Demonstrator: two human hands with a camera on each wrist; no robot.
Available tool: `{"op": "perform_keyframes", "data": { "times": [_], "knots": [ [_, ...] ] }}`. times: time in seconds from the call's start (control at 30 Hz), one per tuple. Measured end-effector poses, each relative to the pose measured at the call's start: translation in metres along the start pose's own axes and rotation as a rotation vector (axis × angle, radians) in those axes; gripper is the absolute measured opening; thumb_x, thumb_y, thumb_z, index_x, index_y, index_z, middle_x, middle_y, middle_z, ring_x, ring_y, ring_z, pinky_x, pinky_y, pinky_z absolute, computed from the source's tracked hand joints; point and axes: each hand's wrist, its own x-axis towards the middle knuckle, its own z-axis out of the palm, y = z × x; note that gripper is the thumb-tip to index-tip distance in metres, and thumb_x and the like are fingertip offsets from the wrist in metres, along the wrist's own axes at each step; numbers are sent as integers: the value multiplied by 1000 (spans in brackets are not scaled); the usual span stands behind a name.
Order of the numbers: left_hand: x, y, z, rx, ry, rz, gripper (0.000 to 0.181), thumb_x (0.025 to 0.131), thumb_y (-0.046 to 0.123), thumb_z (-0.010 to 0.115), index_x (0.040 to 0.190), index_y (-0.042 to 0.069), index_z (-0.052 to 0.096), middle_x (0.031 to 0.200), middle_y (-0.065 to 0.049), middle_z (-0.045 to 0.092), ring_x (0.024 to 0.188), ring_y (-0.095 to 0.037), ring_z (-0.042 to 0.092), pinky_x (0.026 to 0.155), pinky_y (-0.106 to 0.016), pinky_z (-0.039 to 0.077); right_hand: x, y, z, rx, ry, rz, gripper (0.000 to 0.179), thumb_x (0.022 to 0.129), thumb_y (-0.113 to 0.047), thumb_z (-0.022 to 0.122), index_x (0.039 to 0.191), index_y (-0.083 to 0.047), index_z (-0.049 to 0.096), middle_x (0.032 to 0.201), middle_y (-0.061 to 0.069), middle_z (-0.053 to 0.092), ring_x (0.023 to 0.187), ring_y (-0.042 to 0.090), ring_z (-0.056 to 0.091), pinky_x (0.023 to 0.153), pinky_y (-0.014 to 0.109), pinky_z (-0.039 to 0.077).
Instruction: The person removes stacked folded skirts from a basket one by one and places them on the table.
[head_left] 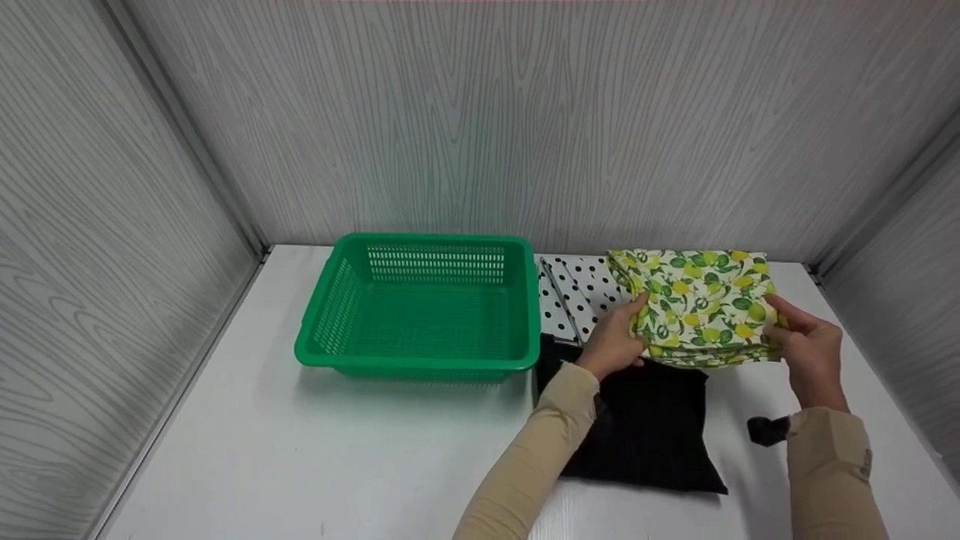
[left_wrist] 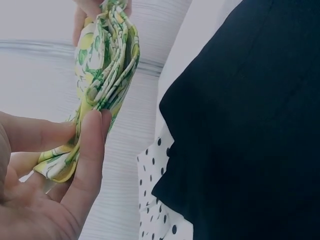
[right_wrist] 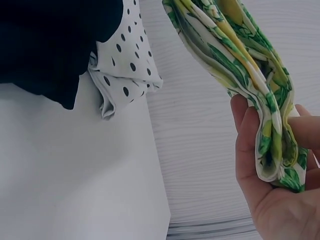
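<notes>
A folded cloth (head_left: pixel 705 300) printed with lemons and green leaves is held up between both hands at the right of the head view. My left hand (head_left: pixel 616 337) pinches its left edge between thumb and fingers. At the opposite edge, my right hand (head_left: pixel 811 346) grips the layers the same way. Several stacked folds of the lemon-print cloth (right_wrist: pixel 240 65) show edge-on in the right wrist view. Beneath lies a black cloth (head_left: pixel 652 427), partly covered by the left forearm. Behind it, a white cloth with black dots (head_left: pixel 574 289) is partly hidden by the lemon print.
A green plastic basket (head_left: pixel 416 365) with slotted walls stands left of the cloths, nothing inside it. The white table (head_left: pixel 360 465) is bounded by wood-grain panels at the back (head_left: pixel 450 120) and at both sides.
</notes>
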Motion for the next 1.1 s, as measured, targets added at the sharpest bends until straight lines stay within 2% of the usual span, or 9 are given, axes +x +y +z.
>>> {"op": "perform_keyframes", "data": {
  "times": [0.2,0.3,0.5,0.63,0.7,0.77,0.9,1.0,1.1],
  "knots": [
    [5,-4,15,74,17,23,76,93,-17,54,158,19,38,160,-2,37,53,-23,60,53,-24,54,4,5,-5,-186,44,-17,56,98,5,53,150,-12,48,161,9,31,149,19,25,108,18,35],
    [7,-5,24,73,27,-4,76,93,-17,53,158,20,39,158,-2,40,54,-25,61,50,-21,51,5,8,-9,-243,66,-12,55,99,2,53,151,-14,47,161,9,33,148,18,28,101,14,39],
    [11,-12,39,121,47,-76,78,91,-18,55,157,22,41,157,-2,42,43,-11,47,48,-20,47,5,16,-11,-337,68,-57,51,100,0,50,150,-9,47,159,16,35,145,23,33,85,10,43],
    [14,-14,50,157,52,-68,80,88,-19,57,156,18,42,153,-3,47,61,-10,61,50,-19,46,5,19,-16,-390,70,-98,50,100,-1,49,149,-6,48,155,22,39,134,22,45,74,12,45],
    [15,-14,57,158,29,-53,79,87,-19,57,156,16,42,153,-1,47,90,-8,67,59,-18,47,6,20,-20,-411,71,-105,50,100,-2,49,149,-6,48,155,23,40,131,24,47,73,11,45],
    [15,-14,64,175,7,-32,75,87,-16,59,155,12,44,152,0,47,118,-6,58,76,-16,47,8,21,-26,-423,70,-105,49,100,-3,49,150,-7,48,155,24,39,136,26,44,75,10,45],
    [11,-14,76,162,-77,-30,70,88,-9,63,154,8,44,147,0,54,116,-4,56,86,-14,43,11,26,-36,-446,86,-101,48,101,-3,47,150,-7,47,154,25,39,138,30,43,68,13,44],
    [7,-14,82,126,-140,-50,70,90,-5,66,155,8,43,137,-4,61,104,-5,60,77,-15,45,12,32,-42,-461,124,-108,48,100,0,45,148,-4,48,151,27,41,117,22,55,54,19,41],
    [5,-16,83,88,-164,-47,70,90,-3,69,154,8,43,130,-7,65,109,-7,62,80,-15,46,14,37,-49,-457,179,-89,51,98,4,43,147,-4,49,151,26,42,101,15,50,48,23,35]
  ]
}}
